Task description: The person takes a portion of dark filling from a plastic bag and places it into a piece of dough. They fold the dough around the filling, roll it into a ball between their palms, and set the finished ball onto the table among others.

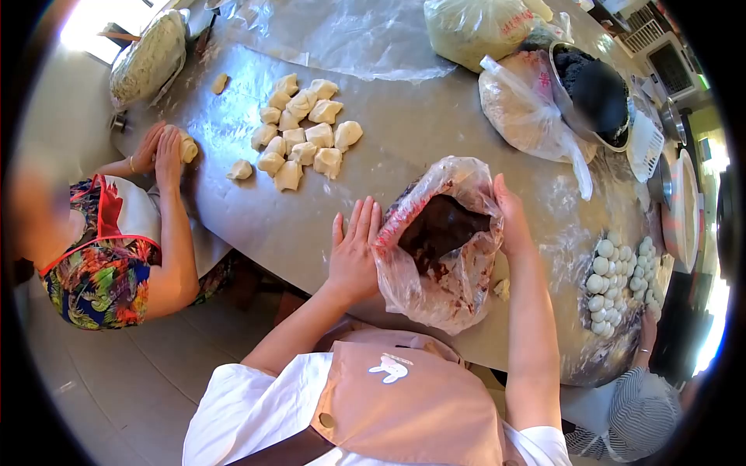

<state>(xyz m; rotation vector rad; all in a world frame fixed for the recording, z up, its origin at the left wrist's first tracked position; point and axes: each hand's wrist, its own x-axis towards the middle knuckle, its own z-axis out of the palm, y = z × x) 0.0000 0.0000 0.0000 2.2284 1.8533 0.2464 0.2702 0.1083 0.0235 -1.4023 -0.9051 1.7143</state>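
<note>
A clear plastic bag with red print stands open in front of me, with a dark red-brown mass inside it. My left hand lies against the bag's left side, fingers stretched out and pointing away from me. On the bag's right side, my right hand touches the rim; its thumb and fingers are partly hidden by the plastic, so its hold is hard to make out. Pale dough pieces sit in a cluster beyond my left hand. A small dough scrap is beside my right forearm.
At the left, a co-worker's hands press a dough roll. Filled plastic bags and a bowl of dark stuff stand at the back right. Pale round balls lie at the right, near another person's arm.
</note>
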